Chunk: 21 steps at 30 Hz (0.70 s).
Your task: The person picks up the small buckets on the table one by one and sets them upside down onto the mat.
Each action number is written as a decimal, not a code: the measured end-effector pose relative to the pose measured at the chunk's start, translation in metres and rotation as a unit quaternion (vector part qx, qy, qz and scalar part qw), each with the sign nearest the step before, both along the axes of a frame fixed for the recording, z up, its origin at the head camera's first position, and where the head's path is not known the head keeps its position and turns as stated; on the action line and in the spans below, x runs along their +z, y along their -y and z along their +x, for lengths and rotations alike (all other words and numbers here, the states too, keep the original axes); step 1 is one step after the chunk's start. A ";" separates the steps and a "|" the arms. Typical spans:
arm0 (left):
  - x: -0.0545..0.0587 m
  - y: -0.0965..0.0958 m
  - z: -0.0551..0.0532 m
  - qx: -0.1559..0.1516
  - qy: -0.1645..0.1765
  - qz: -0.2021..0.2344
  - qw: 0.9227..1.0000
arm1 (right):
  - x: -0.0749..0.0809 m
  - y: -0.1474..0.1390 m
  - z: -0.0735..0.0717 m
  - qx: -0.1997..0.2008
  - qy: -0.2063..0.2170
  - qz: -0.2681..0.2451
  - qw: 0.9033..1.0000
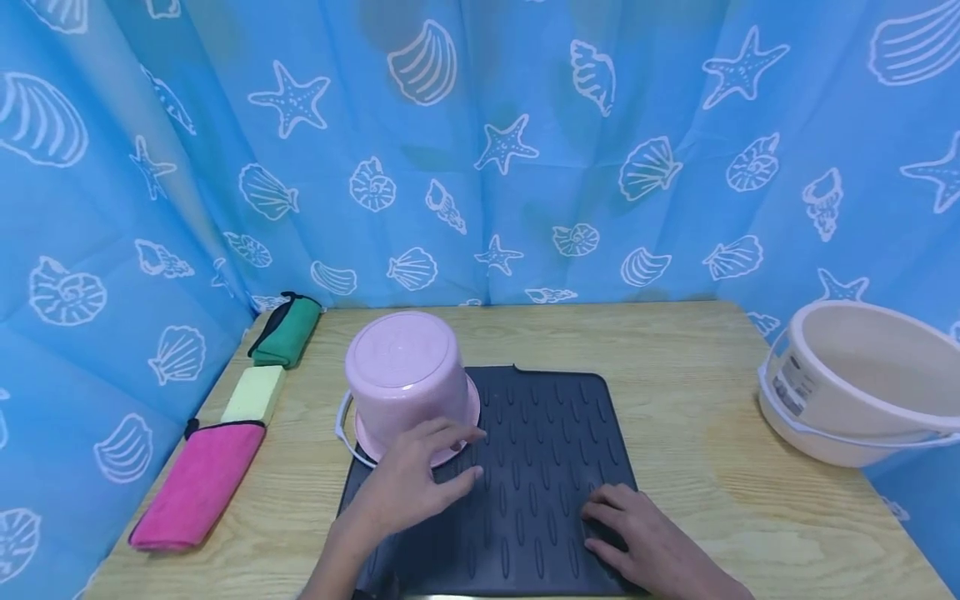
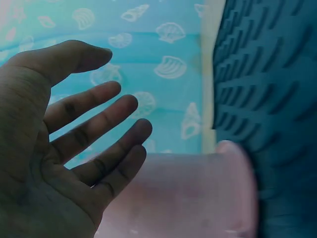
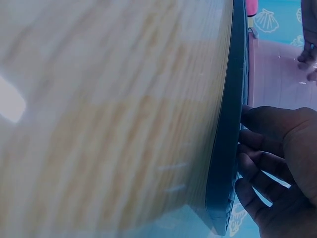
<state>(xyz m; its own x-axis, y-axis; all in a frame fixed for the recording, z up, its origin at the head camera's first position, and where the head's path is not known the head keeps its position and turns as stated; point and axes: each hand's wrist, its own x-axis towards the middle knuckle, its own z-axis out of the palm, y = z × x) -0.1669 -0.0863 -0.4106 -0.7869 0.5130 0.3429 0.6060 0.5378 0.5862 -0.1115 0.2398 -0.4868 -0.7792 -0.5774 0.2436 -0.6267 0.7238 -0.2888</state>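
A pink bucket (image 1: pixel 405 375) stands upside down on the left part of a dark ridged mat (image 1: pixel 525 475), its pale handle hanging at the left side. My left hand (image 1: pixel 420 471) is in front of the bucket's right side, fingers spread and nothing held. In the left wrist view the left palm (image 2: pixel 54 183) shows bare, with the blurred bucket beyond the fingers. My right hand (image 1: pixel 637 533) rests at the mat's right edge with loosely bent fingers. From the right wrist view, its fingertips touch the mat (image 3: pixel 225 148) and grip nothing.
Along the table's left side lie a green cloth (image 1: pixel 292 329), a pale yellow sponge (image 1: pixel 255 393) and a pink cloth (image 1: pixel 198 487). A cream bucket (image 1: pixel 840 375) stands upright at the right edge. Blue shell-print curtain (image 1: pixel 525 208) hangs behind the wooden table (image 1: pixel 675 342).
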 end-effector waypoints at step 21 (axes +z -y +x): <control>-0.068 0.001 0.018 0.010 0.080 -0.007 0.997 | -0.002 -0.001 0.001 0.004 -0.016 -0.006 1.000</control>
<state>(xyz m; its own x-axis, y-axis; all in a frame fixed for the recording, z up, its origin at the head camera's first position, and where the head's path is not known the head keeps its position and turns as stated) -0.1490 -0.0878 -0.4787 -0.8410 0.5008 0.2048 0.4942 0.5571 0.6674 -0.1105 0.2411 -0.4890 -0.7668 -0.5801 0.2748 -0.6408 0.7160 -0.2770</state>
